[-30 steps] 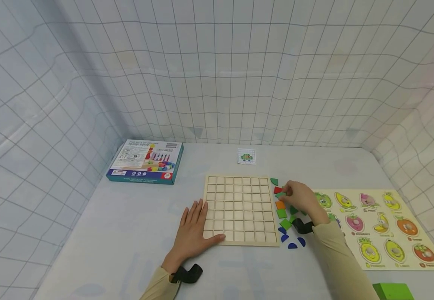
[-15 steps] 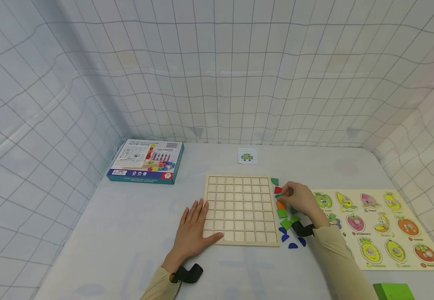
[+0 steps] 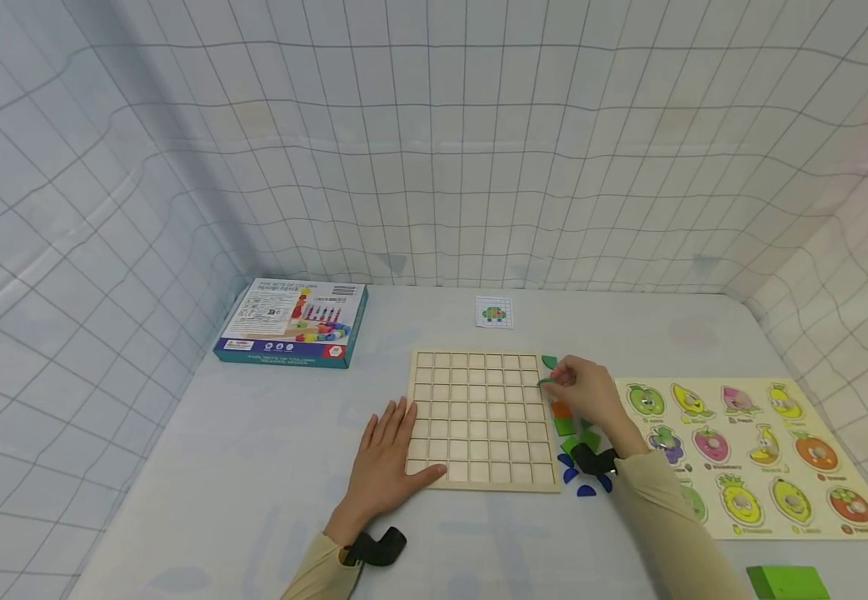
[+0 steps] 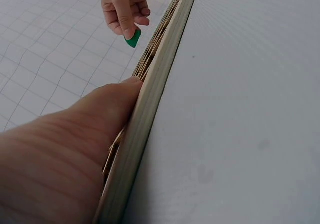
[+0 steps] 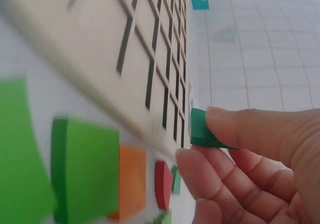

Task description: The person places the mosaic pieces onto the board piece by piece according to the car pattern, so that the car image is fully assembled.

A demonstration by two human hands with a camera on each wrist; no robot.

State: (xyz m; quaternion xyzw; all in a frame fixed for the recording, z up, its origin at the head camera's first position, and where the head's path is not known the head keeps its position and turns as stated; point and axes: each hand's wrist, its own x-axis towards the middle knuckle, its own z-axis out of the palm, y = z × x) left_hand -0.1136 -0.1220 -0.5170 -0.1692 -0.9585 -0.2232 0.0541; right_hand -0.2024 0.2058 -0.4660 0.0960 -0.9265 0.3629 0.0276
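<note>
My right hand [image 3: 587,392] pinches a dark green quarter-round tile [image 5: 201,129] between thumb and fingers, just over the right rim of the board. This wooden grid board [image 3: 479,421] lies before me, its cells bare. On its lower left corner rests my left hand [image 3: 383,460], fingers spread along the left side and thumb on the front rim. Beside the board's right edge lie loose tiles: a light green square [image 5: 92,166], an orange one [image 5: 132,181], a red one [image 5: 163,185] and several blue half-rounds [image 3: 586,491]. The right hand and wrist cover part of this row.
Behind the board lies a small pattern card [image 3: 494,313] with a turtle-like figure. A boxed toy set [image 3: 291,323] sits at the back left. To the right are a fruit puzzle board [image 3: 767,417] and a green block [image 3: 788,582].
My right hand has moved left from the row of loose tiles to the board's right rim, lifting the dark green tile. The left hand stays in place.
</note>
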